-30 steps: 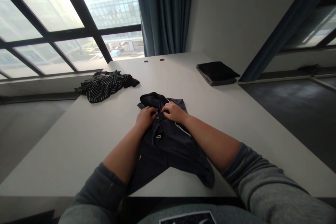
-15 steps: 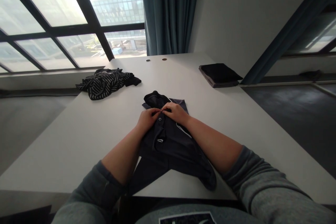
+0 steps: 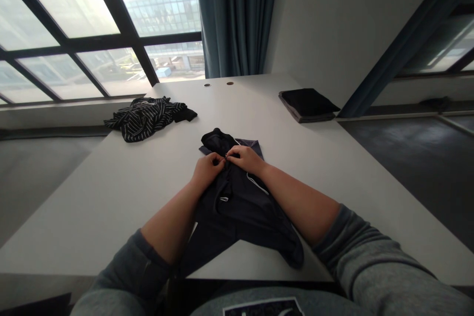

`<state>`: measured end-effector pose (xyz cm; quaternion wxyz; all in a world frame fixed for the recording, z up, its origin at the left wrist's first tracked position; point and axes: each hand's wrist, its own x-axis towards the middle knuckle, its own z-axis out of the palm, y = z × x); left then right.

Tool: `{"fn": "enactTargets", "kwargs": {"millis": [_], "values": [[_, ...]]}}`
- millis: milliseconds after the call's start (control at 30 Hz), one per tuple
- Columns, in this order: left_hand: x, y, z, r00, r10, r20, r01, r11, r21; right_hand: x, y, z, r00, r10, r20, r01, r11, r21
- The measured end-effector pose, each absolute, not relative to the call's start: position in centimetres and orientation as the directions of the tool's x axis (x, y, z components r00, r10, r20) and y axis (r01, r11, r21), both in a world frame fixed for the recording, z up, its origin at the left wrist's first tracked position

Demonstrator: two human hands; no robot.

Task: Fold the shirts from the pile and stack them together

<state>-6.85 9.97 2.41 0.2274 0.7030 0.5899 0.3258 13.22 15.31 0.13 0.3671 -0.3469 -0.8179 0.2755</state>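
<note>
A dark garment (image 3: 252,207) with a white cord lies on the white table in front of me, two long parts spreading toward the near edge. Its exact kind is hard to tell. My left hand (image 3: 208,168) pinches the left side of its front near the upper opening, thumb and fingers together. Right beside it, my right hand (image 3: 246,157) grips the facing side in the same way. The fingertips of both hands meet over the front opening and hide what lies between them. Below them run a dark fold and a small white loop (image 3: 224,199).
A crumpled black-and-white striped garment (image 3: 144,118) lies at the table's left edge. Folded dark cloths (image 3: 309,104) form a stack at the back right. The white table (image 3: 111,197) reaches back toward a blue curtain (image 3: 237,24) and a window.
The round ring-like fastener seen below my fingertips is now out of sight. Both hands keep their pinch with a small shift of the fingers. The whole view has moved slightly.
</note>
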Motion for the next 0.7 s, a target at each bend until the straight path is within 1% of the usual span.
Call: {"fn": "enactTargets", "kwargs": {"millis": [200, 400, 500, 700], "values": [[-6.76, 10.06, 2.55, 0.066, 0.980, 0.188, 0.688, -0.181, 0.703, 13.27, 15.36, 0.23, -0.506, 0.779, 0.370, 0.366, 0.583, -0.726], [-6.77, 10.07, 2.63, 0.083, 0.972, 0.220, 0.656, -0.219, 0.722, 13.04, 15.25, 0.32, -0.511, 0.770, 0.382, 0.371, 0.599, -0.710], [-6.78, 9.98, 2.70, 0.090, 0.964, 0.252, 0.614, -0.253, 0.748, 13.00, 15.22, 0.42, -0.489, 0.783, 0.384, 0.366, 0.584, -0.725], [-6.81, 9.82, 2.55, 0.103, 0.954, 0.281, 0.617, -0.283, 0.735, 13.11, 15.21, 0.71, -0.428, 0.828, 0.361, 0.384, 0.529, -0.757]]}}
